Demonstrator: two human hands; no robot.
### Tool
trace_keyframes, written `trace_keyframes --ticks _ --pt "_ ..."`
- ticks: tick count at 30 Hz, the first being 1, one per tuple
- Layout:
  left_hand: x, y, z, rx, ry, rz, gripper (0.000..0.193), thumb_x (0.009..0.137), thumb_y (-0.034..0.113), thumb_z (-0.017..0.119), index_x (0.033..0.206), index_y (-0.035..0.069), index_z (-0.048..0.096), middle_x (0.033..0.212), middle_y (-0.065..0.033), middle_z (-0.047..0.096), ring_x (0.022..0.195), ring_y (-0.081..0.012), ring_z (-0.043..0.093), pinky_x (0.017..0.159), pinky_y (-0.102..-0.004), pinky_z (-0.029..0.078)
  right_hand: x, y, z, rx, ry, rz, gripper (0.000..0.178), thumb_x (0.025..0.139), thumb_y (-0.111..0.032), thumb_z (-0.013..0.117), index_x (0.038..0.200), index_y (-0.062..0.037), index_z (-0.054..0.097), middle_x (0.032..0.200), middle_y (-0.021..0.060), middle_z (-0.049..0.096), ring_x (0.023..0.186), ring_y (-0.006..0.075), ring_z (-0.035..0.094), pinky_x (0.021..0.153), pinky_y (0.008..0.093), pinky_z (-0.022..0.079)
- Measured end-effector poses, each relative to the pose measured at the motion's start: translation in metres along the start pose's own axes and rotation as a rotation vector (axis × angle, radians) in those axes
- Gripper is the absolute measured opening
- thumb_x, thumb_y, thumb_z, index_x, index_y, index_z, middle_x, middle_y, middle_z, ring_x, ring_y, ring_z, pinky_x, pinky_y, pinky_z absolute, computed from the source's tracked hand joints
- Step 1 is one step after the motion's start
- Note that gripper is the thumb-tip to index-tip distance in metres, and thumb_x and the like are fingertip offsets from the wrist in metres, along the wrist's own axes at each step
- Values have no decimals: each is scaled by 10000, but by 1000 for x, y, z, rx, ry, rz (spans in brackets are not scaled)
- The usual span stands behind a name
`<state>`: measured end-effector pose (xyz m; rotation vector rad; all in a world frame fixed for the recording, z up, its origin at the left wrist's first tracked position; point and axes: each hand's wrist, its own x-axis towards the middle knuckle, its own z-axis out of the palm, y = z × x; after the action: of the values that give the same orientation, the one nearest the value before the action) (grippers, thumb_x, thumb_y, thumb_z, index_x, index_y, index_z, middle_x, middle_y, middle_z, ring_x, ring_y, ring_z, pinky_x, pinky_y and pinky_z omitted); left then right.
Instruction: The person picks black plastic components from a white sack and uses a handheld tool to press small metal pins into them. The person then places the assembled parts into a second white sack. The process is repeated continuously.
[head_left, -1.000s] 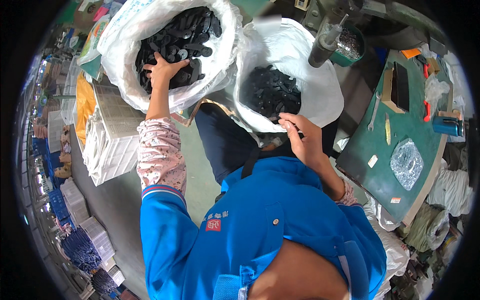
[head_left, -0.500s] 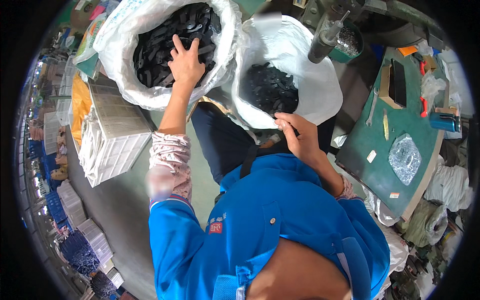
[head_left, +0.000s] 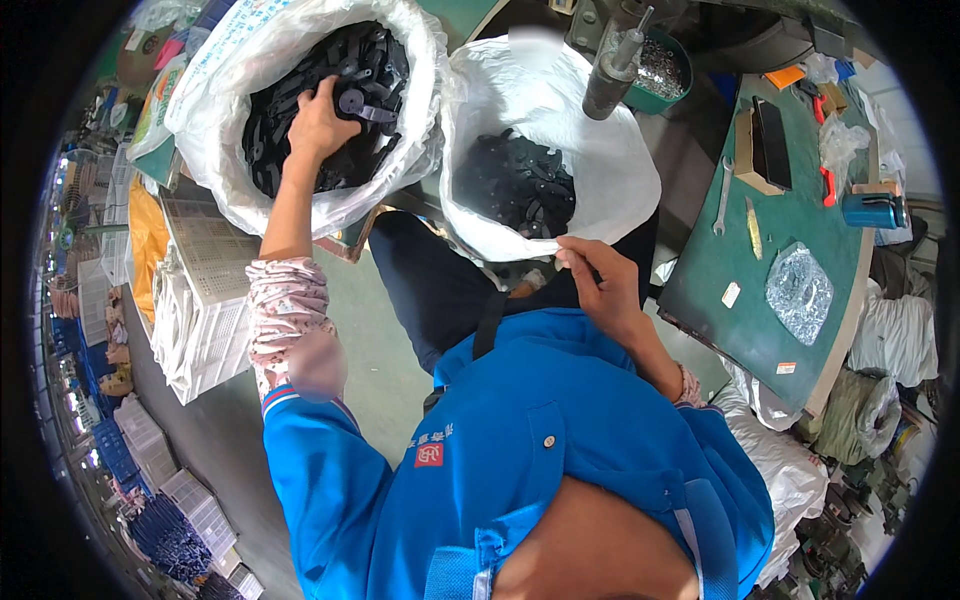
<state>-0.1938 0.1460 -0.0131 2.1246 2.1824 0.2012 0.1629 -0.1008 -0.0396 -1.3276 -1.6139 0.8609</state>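
Observation:
My left hand (head_left: 318, 130) is inside the left white sack (head_left: 215, 150), over a heap of flat black parts (head_left: 350, 60). Its fingers are apart, with the tips at the parts and the thumb stretched to the right; nothing is visibly gripped. Beside the thumb a black part with a round end (head_left: 352, 102) catches the light. At the near rim of the right white sack (head_left: 620, 170), my right hand (head_left: 605, 285) pinches the edge between thumb and forefinger. A smaller pile of similar black parts (head_left: 525, 185) lies inside that sack.
White plastic crates (head_left: 205, 325) stand at the left. A green worktable (head_left: 700, 280) at the right carries a wrench (head_left: 724, 195), a yellow knife (head_left: 753, 228) and a clear plastic bag (head_left: 798, 293). A metal machine post (head_left: 612, 80) overhangs the right sack, near a green tub of metal bits (head_left: 660, 75).
My left hand has shifted left and slightly lower within the left sack, and a shiny round-ended part now shows beside it. My right hand stays on the right sack's rim. The whole view has shifted slightly.

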Motion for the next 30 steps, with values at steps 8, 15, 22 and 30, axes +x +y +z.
trace_keyframes --ticks 8,15,22,30 --pt "10 -21 -16 -1499 172 -212 545 742 98 719 1208 13 451 973 -146 606 872 -268 639 686 -397 581 9 -5 0 -51 3 -45 181 872 -46 616 1043 -6 658 909 159 670 752 244 650 658 294 505" --pt "-7 -50 17 -2201 223 -239 305 758 159 677 963 -26 550 984 -232 606 921 -371 615 821 -523 540 9 -7 3 -72 -25 -56 184 863 -31 614 1040 -7 660 910 161 671 771 263 658 673 312 513" --pt "-29 -29 11 -2560 274 -246 326 782 160 625 1009 -58 540 1105 -284 569 994 -413 585 813 -517 553 14 -9 13 -34 -38 -112 192 862 -25 613 1047 -4 659 907 161 671 744 251 650 657 301 509" --pt "-72 48 10 -2802 -118 -61 482 784 230 597 1163 -54 510 1219 -266 519 1111 -390 540 822 -485 555 73 -34 44 135 -103 -136 202 858 -86 628 1049 -18 640 908 153 661 761 264 651 667 313 509"
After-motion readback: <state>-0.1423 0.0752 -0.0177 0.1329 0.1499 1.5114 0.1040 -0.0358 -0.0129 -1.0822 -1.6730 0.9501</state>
